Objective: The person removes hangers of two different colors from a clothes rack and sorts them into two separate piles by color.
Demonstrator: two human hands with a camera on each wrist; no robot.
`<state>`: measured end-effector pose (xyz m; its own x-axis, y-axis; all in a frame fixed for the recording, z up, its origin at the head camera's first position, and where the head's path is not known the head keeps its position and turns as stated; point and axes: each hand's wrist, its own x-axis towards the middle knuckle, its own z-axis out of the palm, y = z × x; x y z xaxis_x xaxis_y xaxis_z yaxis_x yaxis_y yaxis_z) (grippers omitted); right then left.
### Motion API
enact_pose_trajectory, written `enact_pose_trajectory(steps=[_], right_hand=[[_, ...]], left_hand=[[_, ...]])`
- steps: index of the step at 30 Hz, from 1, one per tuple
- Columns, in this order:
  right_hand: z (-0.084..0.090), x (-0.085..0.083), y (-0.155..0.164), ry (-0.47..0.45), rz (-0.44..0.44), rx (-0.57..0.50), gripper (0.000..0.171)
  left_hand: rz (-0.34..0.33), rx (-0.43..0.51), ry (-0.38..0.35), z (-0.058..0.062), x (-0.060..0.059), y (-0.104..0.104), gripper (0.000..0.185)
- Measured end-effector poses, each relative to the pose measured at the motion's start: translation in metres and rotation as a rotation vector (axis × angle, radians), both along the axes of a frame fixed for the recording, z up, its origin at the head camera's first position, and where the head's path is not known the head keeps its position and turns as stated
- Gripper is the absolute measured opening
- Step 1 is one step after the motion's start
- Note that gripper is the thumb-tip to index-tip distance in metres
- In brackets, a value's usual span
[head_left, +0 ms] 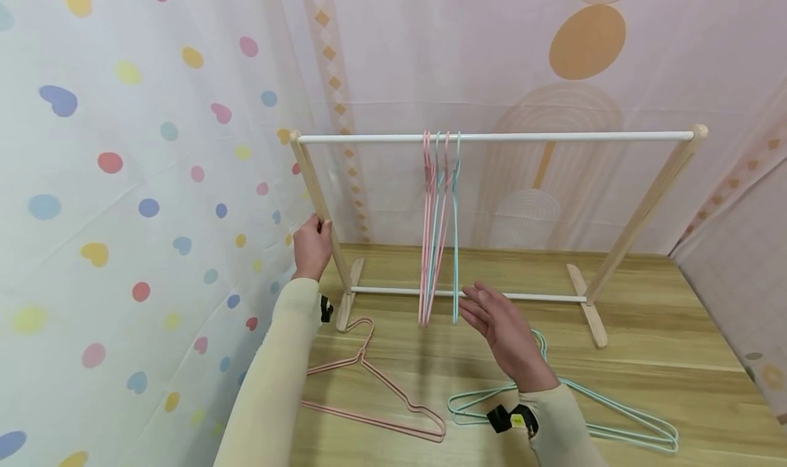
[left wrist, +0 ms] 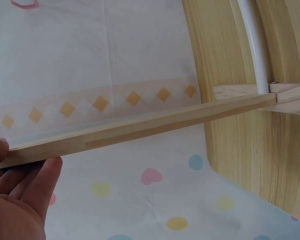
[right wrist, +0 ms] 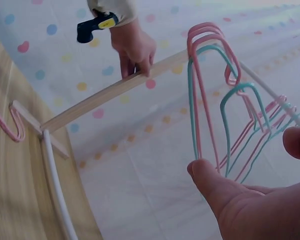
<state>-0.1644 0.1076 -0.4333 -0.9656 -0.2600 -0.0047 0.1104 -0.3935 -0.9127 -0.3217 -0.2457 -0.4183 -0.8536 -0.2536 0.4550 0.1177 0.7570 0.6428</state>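
Note:
My left hand (head_left: 312, 250) grips the left wooden post (head_left: 312, 184) of a small garment rack, thumb and fingers on either side of it. Several pink hangers (head_left: 424, 262) and teal hangers (head_left: 456, 248) hang bunched near the middle of the rack's white top rail (head_left: 572, 136). Just right of their lower ends is my right hand (head_left: 505, 334), its fingers extended and holding nothing. In the right wrist view, the fingers of that hand (right wrist: 210, 187) overlap the lower ends of the hung hangers.
Pink hangers (head_left: 393, 427) lie stacked on the wooden tabletop (head_left: 695, 358) at front left. Teal hangers (head_left: 639, 416) lie at front right, partly under my right forearm. A white lower bar (head_left: 541, 296) joins the rack's feet. Patterned curtains (head_left: 184, 248) stand behind and to the left.

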Motion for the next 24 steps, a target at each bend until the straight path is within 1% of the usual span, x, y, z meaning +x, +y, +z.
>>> enact_pose_trajectory(steps=[4,12,17,24], right_hand=[[0.007,-0.006,-0.005,-0.021,-0.024,0.0,0.065],[0.014,-0.017,-0.015,-0.035,-0.033,-0.037,0.068],[0.018,-0.023,-0.023,-0.012,-0.029,-0.012,0.069],[0.021,-0.026,-0.033,0.002,-0.057,0.015,0.072]], left_hand=[[0.004,0.002,-0.003,0.0,-0.001,0.0,0.023],[0.01,0.003,-0.019,-0.001,-0.001,-0.001,0.024],[0.013,0.008,-0.019,-0.001,-0.001,-0.001,0.025],[0.002,0.009,-0.009,0.0,0.0,0.0,0.025]])
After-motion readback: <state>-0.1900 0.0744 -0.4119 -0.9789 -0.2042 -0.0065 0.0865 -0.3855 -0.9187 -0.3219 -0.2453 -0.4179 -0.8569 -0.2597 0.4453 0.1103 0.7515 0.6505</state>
